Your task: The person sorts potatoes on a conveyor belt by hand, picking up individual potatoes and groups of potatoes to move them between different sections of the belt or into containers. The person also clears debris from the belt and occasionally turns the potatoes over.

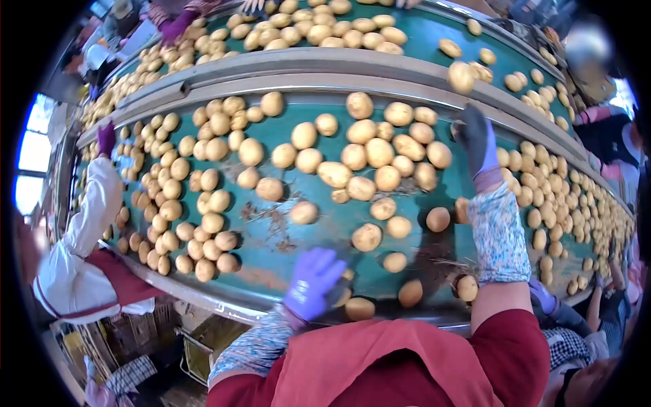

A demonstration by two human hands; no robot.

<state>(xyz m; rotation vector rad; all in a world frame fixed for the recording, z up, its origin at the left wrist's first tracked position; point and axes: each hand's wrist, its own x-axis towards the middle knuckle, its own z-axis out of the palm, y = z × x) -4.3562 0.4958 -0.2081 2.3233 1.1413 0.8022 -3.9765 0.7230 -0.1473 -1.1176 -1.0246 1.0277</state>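
Note:
My left hand (315, 281), in a purple glove, is over the near edge of the green conveyor belt (264, 230). Its fingers stretch out beside a partly hidden potato (342, 297), and another potato (359, 308) lies just to its right. My right hand (478, 139), gloved in grey and purple, reaches across to the far side of the belt, fingers extended and somewhat blurred. Just beyond those fingertips, apart from them, a potato (461, 78) appears over the divider rail (305, 71). Groups of potatoes (380, 152) lie between my hands on the belt.
A second belt (434, 30) carrying potatoes runs behind the rail. Dense potatoes (576, 203) cover the right stretch. A co-worker in white sleeves (95, 203) reaches in at left; others stand at right and across. Soil and plant debris (274, 220) lie mid-belt. A crate (210, 342) stands below.

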